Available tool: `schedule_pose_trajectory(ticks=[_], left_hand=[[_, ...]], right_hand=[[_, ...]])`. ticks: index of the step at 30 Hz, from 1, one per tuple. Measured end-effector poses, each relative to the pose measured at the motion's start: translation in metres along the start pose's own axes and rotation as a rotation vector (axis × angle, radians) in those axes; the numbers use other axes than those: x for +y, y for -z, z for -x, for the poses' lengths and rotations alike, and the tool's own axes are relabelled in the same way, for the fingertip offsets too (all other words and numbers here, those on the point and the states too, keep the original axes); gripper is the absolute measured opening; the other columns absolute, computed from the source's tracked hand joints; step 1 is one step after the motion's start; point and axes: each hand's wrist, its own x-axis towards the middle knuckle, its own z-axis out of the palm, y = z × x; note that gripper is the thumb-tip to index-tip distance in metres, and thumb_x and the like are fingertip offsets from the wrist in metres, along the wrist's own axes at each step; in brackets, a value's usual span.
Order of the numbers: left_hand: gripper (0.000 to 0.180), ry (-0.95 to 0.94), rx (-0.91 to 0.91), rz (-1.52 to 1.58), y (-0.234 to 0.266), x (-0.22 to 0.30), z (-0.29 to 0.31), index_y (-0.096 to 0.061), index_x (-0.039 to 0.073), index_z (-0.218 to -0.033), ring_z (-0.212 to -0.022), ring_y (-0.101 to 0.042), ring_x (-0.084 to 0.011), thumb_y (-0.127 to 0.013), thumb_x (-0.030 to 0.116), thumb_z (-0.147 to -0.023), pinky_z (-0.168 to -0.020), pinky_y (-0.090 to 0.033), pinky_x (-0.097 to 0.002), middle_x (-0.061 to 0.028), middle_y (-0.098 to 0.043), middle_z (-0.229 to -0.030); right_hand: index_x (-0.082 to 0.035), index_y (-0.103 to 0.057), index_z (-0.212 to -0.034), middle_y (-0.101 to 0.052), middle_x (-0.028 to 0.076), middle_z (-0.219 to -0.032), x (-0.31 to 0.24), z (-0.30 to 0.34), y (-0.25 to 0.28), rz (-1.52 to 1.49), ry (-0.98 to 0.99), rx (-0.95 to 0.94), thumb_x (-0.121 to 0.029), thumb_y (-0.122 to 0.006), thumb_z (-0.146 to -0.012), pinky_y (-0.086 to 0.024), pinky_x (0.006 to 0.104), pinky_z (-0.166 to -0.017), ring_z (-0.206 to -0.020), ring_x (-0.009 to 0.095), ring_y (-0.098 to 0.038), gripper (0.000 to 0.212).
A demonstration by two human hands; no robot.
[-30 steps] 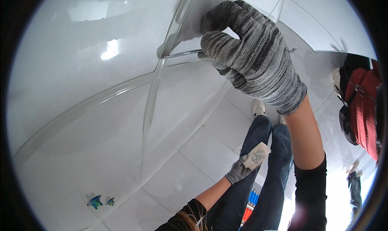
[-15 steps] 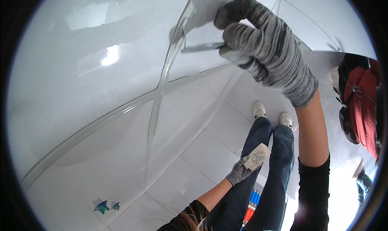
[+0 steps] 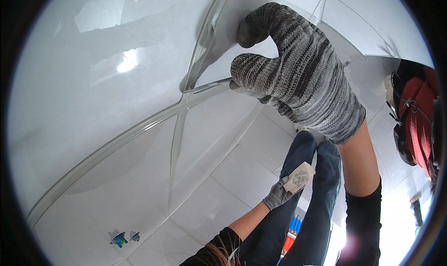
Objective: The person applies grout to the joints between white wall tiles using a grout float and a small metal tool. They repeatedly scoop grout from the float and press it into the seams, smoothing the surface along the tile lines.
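My right hand, in a grey-and-black striped knit glove, is raised before the white tiled wall. It grips a thin, flat metal tool that sticks out to the left. The tool's tip is at the crossing of the grey tile joints; whether it touches cannot be told. The index finger and another finger curl apart around a gap, and the tool's grip end is hidden in the glove. Lower down, my gloved left hand holds a pale beige rectangular pad with grey smears on its face, over my thigh.
Two small blue-green pieces stick out at the lower left of the wall. Blue and red-orange items show between my legs. A red bag or cloth bundle with black parts sits at the right on the tiled floor.
My right hand has come lower and closer, bringing the metal tool's tip down along the joint to the crossing. My left hand and the pad have shifted only slightly.
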Motion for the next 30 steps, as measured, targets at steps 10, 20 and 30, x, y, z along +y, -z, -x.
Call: schedule_pose_trajectory(ticks=[10, 20, 30], left_hand=[[0.059, -0.002, 0.016, 0.015, -0.008, 0.003, 0.002, -0.034, -0.003, -0.136, -0.125, -0.043, -0.038, -0.057, 0.025, -0.09, -0.105, -0.039, -0.0453, -0.0241, -0.041, -0.137], [0.055, -0.04, 0.072, -0.017, -0.015, 0.002, 0.005, -0.038, -0.002, -0.134, -0.124, -0.046, -0.035, -0.056, 0.026, -0.09, -0.104, -0.04, -0.0448, -0.0215, -0.044, -0.135], [0.053, -0.009, -0.005, 0.02, -0.019, 0.002, 0.005, -0.04, -0.002, -0.133, -0.121, -0.048, -0.0362, -0.058, 0.023, -0.09, -0.102, -0.043, -0.0446, -0.0218, -0.047, -0.132]], right_hand=[[-0.003, -0.061, -0.103, -0.063, 0.009, -0.097, 0.001, -0.009, -0.003, 0.011, 0.001, -0.016, -0.024, -0.072, -0.077, -0.049, 0.03, -0.084, -0.091, 0.017, -0.062, 0.035], [-0.006, -0.062, -0.104, -0.062, 0.011, -0.104, 0.005, -0.011, -0.003, 0.069, 0.161, -0.005, -0.023, -0.074, -0.076, -0.053, 0.0312, -0.079, -0.09, 0.02, -0.063, 0.035], [-0.008, -0.06, -0.111, -0.059, 0.013, -0.113, 0.029, -0.008, 0.002, 0.295, 0.479, 0.156, -0.016, -0.073, -0.073, -0.052, 0.0347, -0.085, -0.096, 0.026, -0.062, 0.041]])
